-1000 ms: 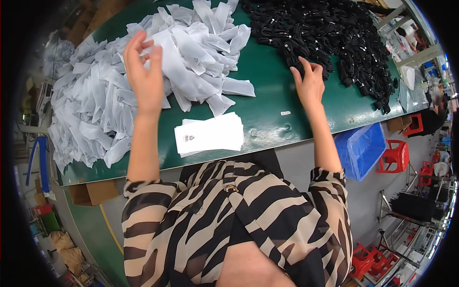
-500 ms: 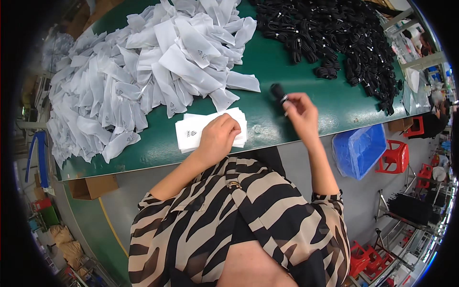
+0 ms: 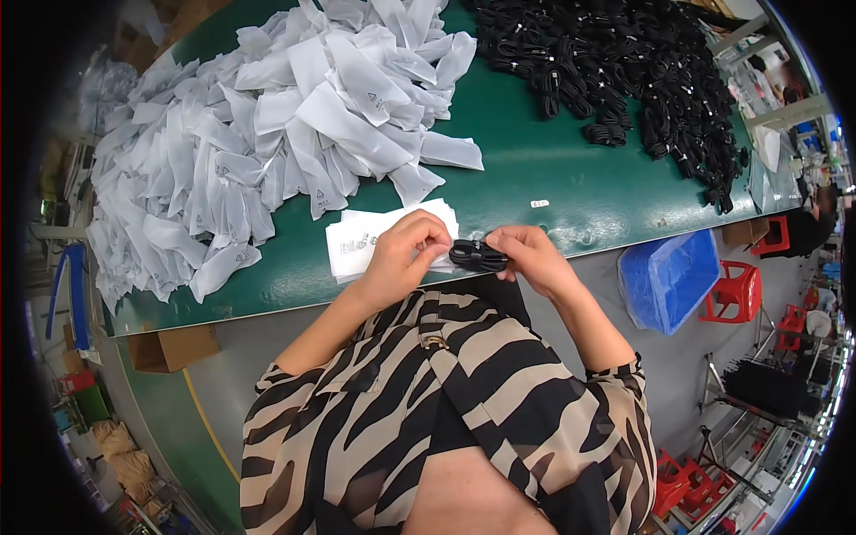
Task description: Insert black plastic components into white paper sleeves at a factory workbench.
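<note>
A coiled black cable (image 3: 478, 256) is pinched at its right end by my right hand (image 3: 532, 259), close above the table's front edge. My left hand (image 3: 406, 251) lies over a stack of flat white bags (image 3: 352, 242), thumb and forefinger closed at the right edge of the top bag. The cable's left end sits right beside those fingertips. How far the bag's mouth is parted is hidden by my fingers.
A big heap of filled white bags (image 3: 223, 160) covers the table's left and far side. Many coiled black cables (image 3: 615, 62) are piled at the far right. A small white label (image 3: 539, 203) lies on the green table (image 3: 517, 160). A lined blue bin (image 3: 669, 281) stands beyond its front edge.
My right hand has brought the coiled cable down and left, next to my left hand at the bag stack. A small white label now shows on the table where that hand was.
</note>
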`<move>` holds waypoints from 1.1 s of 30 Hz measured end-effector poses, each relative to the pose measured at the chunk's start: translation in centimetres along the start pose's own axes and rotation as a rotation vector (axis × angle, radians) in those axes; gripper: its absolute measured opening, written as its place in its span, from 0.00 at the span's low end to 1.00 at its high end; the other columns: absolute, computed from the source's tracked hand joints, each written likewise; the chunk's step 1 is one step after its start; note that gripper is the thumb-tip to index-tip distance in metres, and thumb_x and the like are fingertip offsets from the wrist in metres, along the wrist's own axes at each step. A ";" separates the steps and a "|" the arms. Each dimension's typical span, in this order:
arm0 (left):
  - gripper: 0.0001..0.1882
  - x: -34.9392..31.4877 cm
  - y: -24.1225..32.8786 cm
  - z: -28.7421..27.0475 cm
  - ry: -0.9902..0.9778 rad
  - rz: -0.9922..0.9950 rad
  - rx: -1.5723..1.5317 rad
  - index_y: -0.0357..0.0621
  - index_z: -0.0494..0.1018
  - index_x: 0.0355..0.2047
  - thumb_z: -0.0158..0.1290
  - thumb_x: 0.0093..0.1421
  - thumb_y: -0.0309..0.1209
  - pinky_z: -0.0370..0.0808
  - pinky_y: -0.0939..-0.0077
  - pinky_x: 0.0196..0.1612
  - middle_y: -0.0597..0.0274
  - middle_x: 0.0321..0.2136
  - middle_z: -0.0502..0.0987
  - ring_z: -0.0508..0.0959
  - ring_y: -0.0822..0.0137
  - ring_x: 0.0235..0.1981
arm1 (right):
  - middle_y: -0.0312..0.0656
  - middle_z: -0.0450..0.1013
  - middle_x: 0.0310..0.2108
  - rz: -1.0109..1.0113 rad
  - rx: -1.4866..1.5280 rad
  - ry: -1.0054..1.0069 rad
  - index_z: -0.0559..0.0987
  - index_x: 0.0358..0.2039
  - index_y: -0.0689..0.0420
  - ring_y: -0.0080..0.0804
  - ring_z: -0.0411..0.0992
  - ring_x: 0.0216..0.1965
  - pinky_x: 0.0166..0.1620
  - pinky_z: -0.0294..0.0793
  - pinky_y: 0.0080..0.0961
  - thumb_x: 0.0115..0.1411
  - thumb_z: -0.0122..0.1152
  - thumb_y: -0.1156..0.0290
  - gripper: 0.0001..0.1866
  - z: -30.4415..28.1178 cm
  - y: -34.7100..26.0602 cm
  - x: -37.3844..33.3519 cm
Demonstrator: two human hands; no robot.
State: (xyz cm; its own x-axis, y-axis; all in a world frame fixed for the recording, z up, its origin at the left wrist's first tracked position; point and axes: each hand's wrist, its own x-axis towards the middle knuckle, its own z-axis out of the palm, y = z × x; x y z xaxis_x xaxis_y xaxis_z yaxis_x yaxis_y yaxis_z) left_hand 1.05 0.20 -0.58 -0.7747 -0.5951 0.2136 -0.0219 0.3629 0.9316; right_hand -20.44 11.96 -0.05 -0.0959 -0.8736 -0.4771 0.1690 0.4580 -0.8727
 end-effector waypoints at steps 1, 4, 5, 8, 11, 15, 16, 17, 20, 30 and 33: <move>0.03 0.0 0.2 0.0 -0.028 0.009 -0.007 0.36 0.73 0.33 0.55 0.60 0.18 0.71 0.78 0.39 0.60 0.37 0.76 0.74 0.70 0.34 | 0.34 0.71 0.22 0.112 0.160 -0.038 0.80 0.34 0.65 0.19 0.66 0.18 0.23 0.66 0.16 0.67 0.58 0.63 0.15 0.0 0.0 0.0; 0.03 0.1 0.5 -0.3 -0.049 0.088 0.038 0.36 0.73 0.33 0.55 0.60 0.18 0.73 0.75 0.41 0.59 0.38 0.76 0.76 0.68 0.37 | 0.35 0.71 0.23 0.168 0.314 -0.106 0.79 0.31 0.65 0.19 0.66 0.18 0.21 0.63 0.15 0.67 0.59 0.63 0.16 -0.2 -0.4 -0.5; 0.03 0.2 0.6 -0.4 -0.050 0.088 0.037 0.36 0.73 0.33 0.55 0.60 0.18 0.73 0.75 0.41 0.59 0.38 0.76 0.76 0.68 0.37 | 0.35 0.71 0.23 0.168 0.314 -0.105 0.79 0.31 0.65 0.19 0.66 0.18 0.21 0.63 0.15 0.67 0.59 0.63 0.16 -0.1 -0.3 -0.5; 0.04 0.7 0.9 -0.7 -0.052 0.156 0.109 0.37 0.73 0.32 0.57 0.58 0.18 0.73 0.73 0.42 0.58 0.37 0.76 0.76 0.63 0.38 | 0.33 0.70 0.24 0.069 0.224 -0.042 0.81 0.37 0.64 0.19 0.67 0.21 0.24 0.65 0.16 0.66 0.61 0.65 0.13 1.0 0.2 -0.7; 0.05 1.2 1.1 -0.8 -0.041 0.209 0.171 0.38 0.73 0.31 0.57 0.56 0.19 0.72 0.70 0.44 0.57 0.37 0.76 0.75 0.59 0.39 | 0.35 0.73 0.36 -0.394 -0.190 0.010 0.83 0.44 0.59 0.21 0.70 0.30 0.31 0.70 0.19 0.60 0.68 0.72 0.12 1.8 1.0 -0.9; 0.05 1.5 1.7 -0.6 -0.013 0.194 0.171 0.40 0.72 0.29 0.59 0.56 0.22 0.70 0.68 0.46 0.57 0.37 0.76 0.73 0.58 0.41 | 0.45 0.73 0.43 -0.796 -0.466 0.197 0.79 0.44 0.63 0.28 0.72 0.35 0.38 0.74 0.22 0.51 0.72 0.83 0.18 2.9 -0.4 -1.0; 0.05 1.7 1.7 -0.7 0.013 0.184 0.164 0.40 0.72 0.29 0.59 0.56 0.23 0.69 0.68 0.46 0.58 0.37 0.76 0.73 0.58 0.41 | 0.47 0.73 0.43 -0.865 -0.462 0.239 0.78 0.41 0.63 0.29 0.72 0.35 0.37 0.75 0.23 0.50 0.73 0.83 0.17 3.1 -0.6 -0.9; 0.06 2.0 1.5 -0.9 0.016 0.213 0.195 0.40 0.72 0.30 0.59 0.57 0.25 0.69 0.68 0.46 0.58 0.37 0.75 0.72 0.58 0.40 | 0.48 0.74 0.43 -0.934 -0.458 0.282 0.76 0.38 0.63 0.30 0.72 0.35 0.36 0.75 0.24 0.49 0.74 0.83 0.16 3.2 -0.8 -0.8; 0.04 2.4 2.2 -1.4 0.015 0.192 0.135 0.41 0.73 0.30 0.58 0.56 0.23 0.70 0.66 0.45 0.59 0.38 0.75 0.73 0.57 0.41 | 0.50 0.76 0.44 -1.117 -0.531 0.188 0.74 0.33 0.62 0.33 0.73 0.36 0.36 0.76 0.28 0.46 0.77 0.79 0.18 2.5 -1.9 0.4; 0.03 6.5 3.2 -5.2 0.115 -0.001 -0.404 0.40 0.71 0.35 0.52 0.67 0.26 0.66 0.82 0.47 0.65 0.44 0.72 0.70 0.76 0.43 | 0.46 0.72 0.52 -1.084 -0.573 0.354 0.83 0.44 0.58 0.33 0.74 0.43 0.42 0.75 0.26 0.57 0.67 0.74 0.13 -0.9 -5.4 2.8; 0.03 8.7 5.7 -6.6 0.167 0.140 -0.193 0.40 0.71 0.34 0.52 0.67 0.26 0.65 0.86 0.42 0.66 0.45 0.72 0.68 0.79 0.39 | 0.41 0.73 0.43 -0.914 -0.672 0.785 0.82 0.44 0.55 0.27 0.72 0.37 0.36 0.74 0.23 0.61 0.64 0.73 0.10 -5.0 -6.9 6.8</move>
State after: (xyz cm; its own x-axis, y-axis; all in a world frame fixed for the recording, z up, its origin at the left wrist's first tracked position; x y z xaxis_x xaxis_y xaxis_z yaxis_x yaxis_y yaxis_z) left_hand -1.68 -7.63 8.54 -0.6469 -0.6641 0.3748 0.2113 0.3161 0.9249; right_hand -27.18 3.69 2.17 -0.4760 -0.6861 0.5502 -0.7332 -0.0359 -0.6791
